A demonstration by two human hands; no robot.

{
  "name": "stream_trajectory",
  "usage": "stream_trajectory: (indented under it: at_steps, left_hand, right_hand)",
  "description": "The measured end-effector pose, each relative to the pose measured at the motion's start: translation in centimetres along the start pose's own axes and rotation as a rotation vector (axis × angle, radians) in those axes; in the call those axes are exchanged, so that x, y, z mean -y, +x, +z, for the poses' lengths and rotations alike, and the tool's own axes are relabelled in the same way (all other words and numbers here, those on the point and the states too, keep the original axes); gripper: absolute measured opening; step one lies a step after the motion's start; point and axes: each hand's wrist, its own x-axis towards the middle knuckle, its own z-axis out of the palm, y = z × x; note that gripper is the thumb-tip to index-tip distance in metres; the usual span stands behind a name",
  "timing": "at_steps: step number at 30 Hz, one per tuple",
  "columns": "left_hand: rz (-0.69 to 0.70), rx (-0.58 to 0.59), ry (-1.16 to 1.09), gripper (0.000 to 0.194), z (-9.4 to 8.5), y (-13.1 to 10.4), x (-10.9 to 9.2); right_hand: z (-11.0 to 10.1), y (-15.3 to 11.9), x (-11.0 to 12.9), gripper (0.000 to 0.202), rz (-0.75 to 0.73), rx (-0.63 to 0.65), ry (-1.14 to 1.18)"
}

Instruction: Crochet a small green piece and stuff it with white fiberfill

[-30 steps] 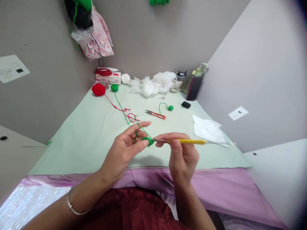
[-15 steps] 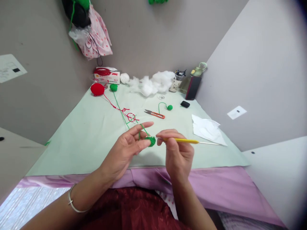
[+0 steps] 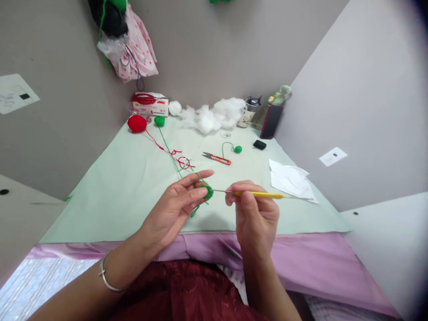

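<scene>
Pinched between the thumb and fingers of my left hand (image 3: 177,200) is a small green crochet piece (image 3: 208,192), and green yarn runs over the raised index finger. My right hand (image 3: 256,214) is closed around the yellow handle of a crochet hook (image 3: 262,195). The hook's thin metal shaft points left, its tip at the right edge of the green piece. A loose green yarn loop (image 3: 194,211) hangs below my left fingers. Beyond my hands, orange-handled thread snips (image 3: 217,158) lie on the pale green cloth (image 3: 133,187).
At the back stand a red yarn ball (image 3: 137,124), a green yarn ball (image 3: 159,121), white stuffing (image 3: 214,116), a pen cup (image 3: 246,116) and a phone (image 3: 271,122). A small green ball (image 3: 237,149), a black case (image 3: 259,145) and white paper (image 3: 290,179) lie to the right.
My right hand and the hook have moved right, away from my left hand. The green piece has turned and shifted slightly left and up, and a yarn loop now shows beneath it.
</scene>
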Motion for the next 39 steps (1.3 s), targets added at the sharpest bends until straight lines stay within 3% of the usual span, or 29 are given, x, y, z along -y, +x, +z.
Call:
stream_trajectory:
  at_steps: [6,11,15,18,23,25,27,30,33,35,39]
  left_hand:
    - [0.118,0.014,0.205,0.034,0.0,-0.6,0.5]
    - [0.137,-0.018,0.228,0.033,-0.2,-0.6,0.1]
    - [0.142,-0.02,0.251,0.033,-0.3,-0.6,-0.1]
    - [0.191,-0.042,0.315,0.034,-0.2,-0.7,-0.1]
    - [0.268,-0.102,0.373,0.037,0.3,-0.8,0.3]
    - [0.163,-0.071,0.255,0.046,0.3,-0.6,0.4]
    - [-0.006,-0.021,0.094,0.05,0.1,-0.3,0.4]
    - [-0.115,0.017,-0.045,0.044,-0.3,0.1,0.1]
    - [-0.037,0.028,0.025,0.041,-0.4,0.0,-0.1]
    - [0.021,0.042,0.122,0.041,-0.2,-0.1,0.0]
    - [0.137,-0.015,0.211,0.039,0.3,-0.3,0.5]
  right_hand:
    - [0.2,0.0,-0.1,0.014,0.026,0.04,-0.05]
    - [0.1,0.3,0.0,0.02,0.156,0.023,0.096]
    - [-0.2,0.4,0.4,0.021,0.14,0.041,0.095]
    - [-0.5,0.0,0.8,0.022,0.027,0.073,-0.08]
    - [-0.5,-1.2,-0.2,0.032,-0.426,0.168,-0.479]
    - [-0.5,-1.5,-1.1,0.035,-0.597,0.131,-0.623]
    - [-0.4,-1.6,-1.6,0.036,-0.653,0.108,-0.655]
    - [-0.5,-1.1,-1.4,0.029,-0.387,0.086,-0.384]
    - [-0.4,-0.3,-0.6,0.025,-0.092,0.043,-0.051]
    - [-0.3,0.0,-0.3,0.021,-0.048,0.064,-0.002]
    - [0.2,-0.2,-0.4,0.024,-0.176,0.082,-0.167]
